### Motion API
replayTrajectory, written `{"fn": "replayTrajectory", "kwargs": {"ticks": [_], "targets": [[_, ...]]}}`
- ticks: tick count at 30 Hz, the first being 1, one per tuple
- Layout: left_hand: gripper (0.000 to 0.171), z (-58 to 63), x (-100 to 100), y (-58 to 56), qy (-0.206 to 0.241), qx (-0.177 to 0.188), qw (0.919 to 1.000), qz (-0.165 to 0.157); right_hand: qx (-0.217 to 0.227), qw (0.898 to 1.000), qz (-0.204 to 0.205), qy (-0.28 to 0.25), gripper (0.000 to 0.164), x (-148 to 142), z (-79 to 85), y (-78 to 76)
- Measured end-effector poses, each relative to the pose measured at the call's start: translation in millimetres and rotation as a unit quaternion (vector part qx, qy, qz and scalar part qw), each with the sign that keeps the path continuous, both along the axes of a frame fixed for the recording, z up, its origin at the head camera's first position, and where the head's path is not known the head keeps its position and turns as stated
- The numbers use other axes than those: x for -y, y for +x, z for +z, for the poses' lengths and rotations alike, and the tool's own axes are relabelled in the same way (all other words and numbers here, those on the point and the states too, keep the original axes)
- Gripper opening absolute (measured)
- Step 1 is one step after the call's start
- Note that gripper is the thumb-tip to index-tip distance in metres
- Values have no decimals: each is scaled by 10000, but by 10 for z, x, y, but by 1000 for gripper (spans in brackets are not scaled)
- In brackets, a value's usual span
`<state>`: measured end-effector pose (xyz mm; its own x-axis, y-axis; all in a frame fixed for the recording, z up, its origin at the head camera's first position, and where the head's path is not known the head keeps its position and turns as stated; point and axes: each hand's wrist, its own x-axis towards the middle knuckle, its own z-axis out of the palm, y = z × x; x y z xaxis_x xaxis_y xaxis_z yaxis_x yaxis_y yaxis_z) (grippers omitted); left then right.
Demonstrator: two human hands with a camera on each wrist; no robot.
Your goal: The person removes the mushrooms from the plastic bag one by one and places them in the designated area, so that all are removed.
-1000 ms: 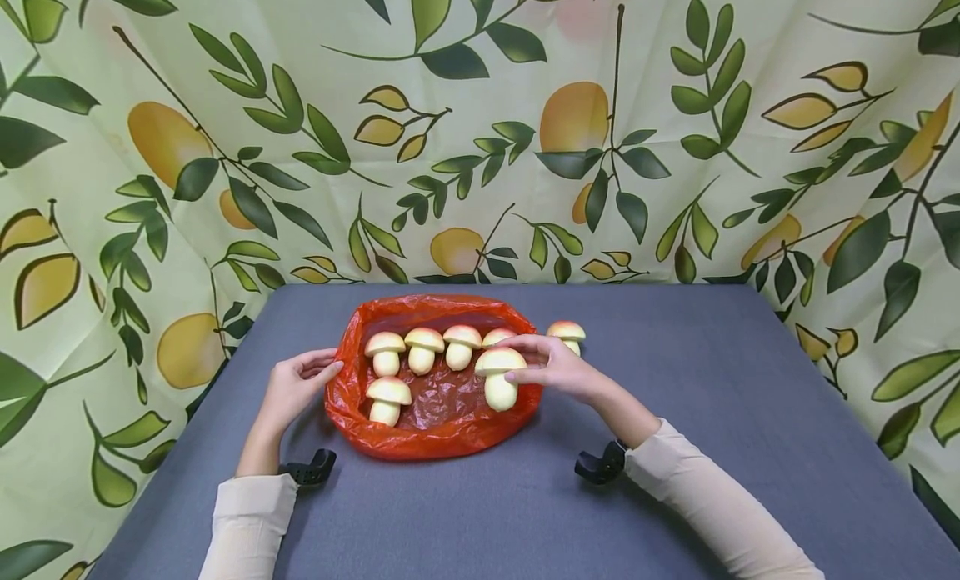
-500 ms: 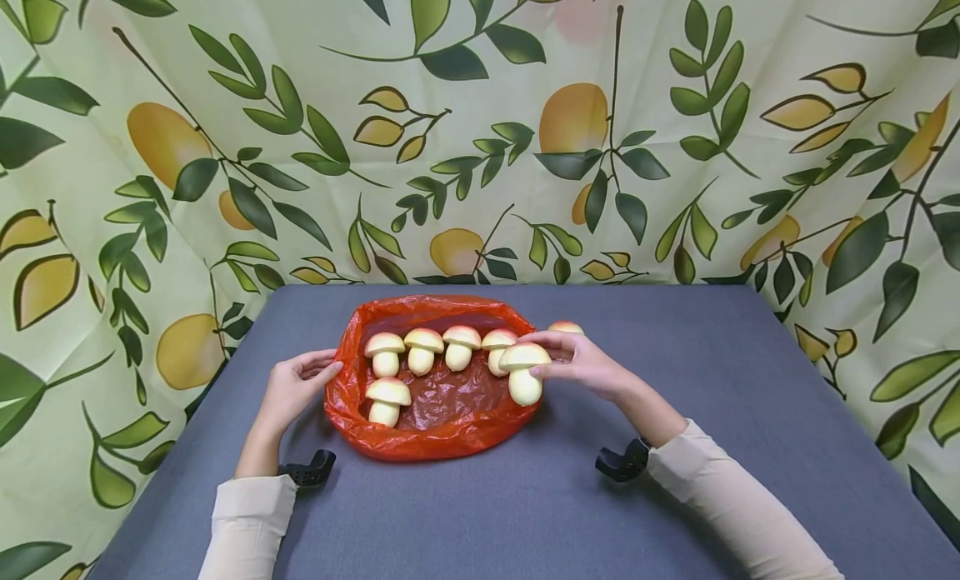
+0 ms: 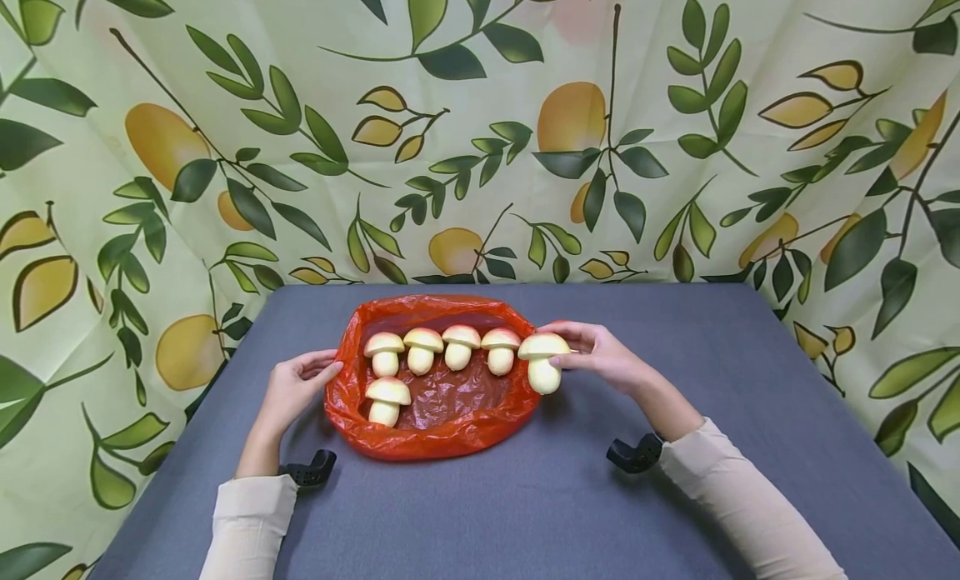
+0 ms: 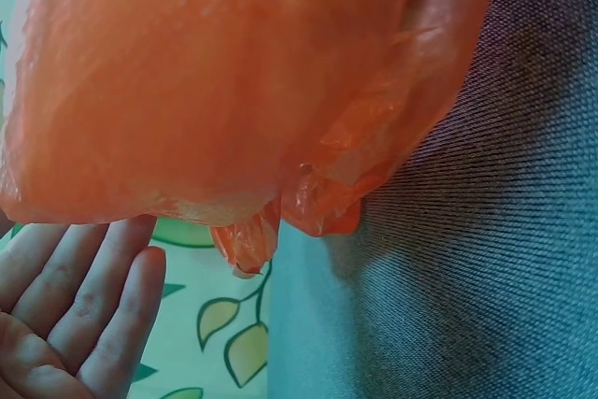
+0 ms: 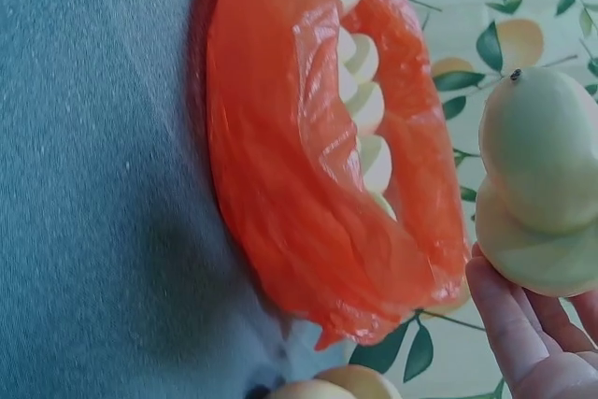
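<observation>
A red plastic bag (image 3: 450, 438) lies spread wide on the table with several toy mushrooms (image 3: 460, 347) inside, most along its back wall and one at the front left. My left hand (image 3: 300, 384) pinches the bag's left rim between thumb and fingers; the left wrist view shows its fingers (image 4: 117, 324) reaching behind the red plastic. My right hand (image 3: 600, 355) holds another toy mushroom (image 3: 545, 363) by its cap, stem downward, above the bag's right rim. The same held mushroom (image 5: 542, 156) fills the right side of the right wrist view.
Another toy mushroom (image 5: 332, 388) lies beyond the bag's right end, almost hidden behind my right hand in the head view. The grey table (image 3: 465, 522) stretches in front and to the right. A leaf-and-fruit patterned cloth (image 3: 480, 188) stands close behind and beside it.
My right hand has carried its mushroom rightward, from above the bag's inside to its right rim, uncovering the back-right mushroom in the bag. My left hand stays at the left rim.
</observation>
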<state>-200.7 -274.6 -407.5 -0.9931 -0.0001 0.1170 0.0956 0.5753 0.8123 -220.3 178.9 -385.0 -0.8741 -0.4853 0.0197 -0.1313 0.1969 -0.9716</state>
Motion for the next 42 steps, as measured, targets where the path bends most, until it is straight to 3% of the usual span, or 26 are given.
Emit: {"fn": "replayTrajectory", "kwargs": {"ticks": [27,42], "targets": [[41,1,-4,-10,11,67,10000,24,-112,9988,-481,-70,54,-414,-78,-92],[40,-11,0,-8,45,17,10000,14,-116,9988,-456,-154,49,-614,-105,-161]]}}
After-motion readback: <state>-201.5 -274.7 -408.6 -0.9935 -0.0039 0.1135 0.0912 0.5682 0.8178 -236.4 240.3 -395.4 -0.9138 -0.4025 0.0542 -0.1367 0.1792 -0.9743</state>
